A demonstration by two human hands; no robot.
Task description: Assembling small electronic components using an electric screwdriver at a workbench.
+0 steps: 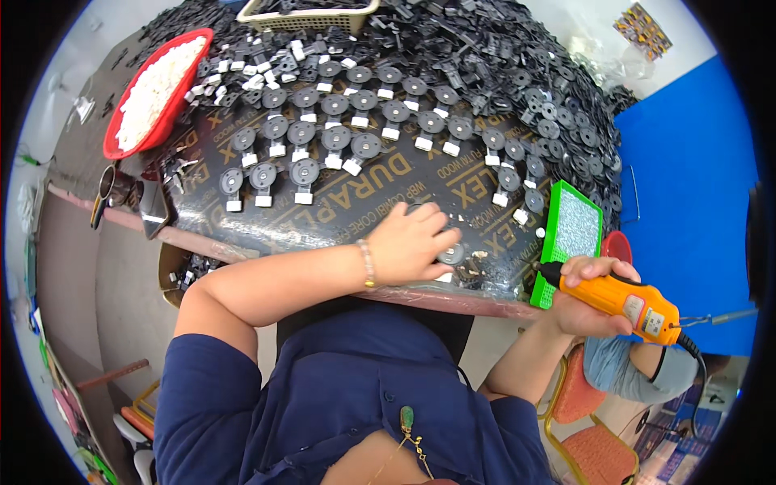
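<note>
My left hand (412, 241) rests on the dark board (388, 190) near its front edge, fingers curled over a small black round part with a white clip (451, 255). My right hand (594, 303) grips an orange electric screwdriver (626, 301) off the board's right front corner, its tip pointing left toward a green tray (570, 238). Rows of assembled black round parts with white clips (335, 137) lie across the board beyond my left hand.
A red bowl of white clips (158, 89) sits at the far left. A large heap of loose black parts (517, 73) fills the back and right. A beige basket (311, 14) stands at the back. A red lid (618, 245) lies beside the green tray. Another person's sleeve (630, 368) shows at lower right.
</note>
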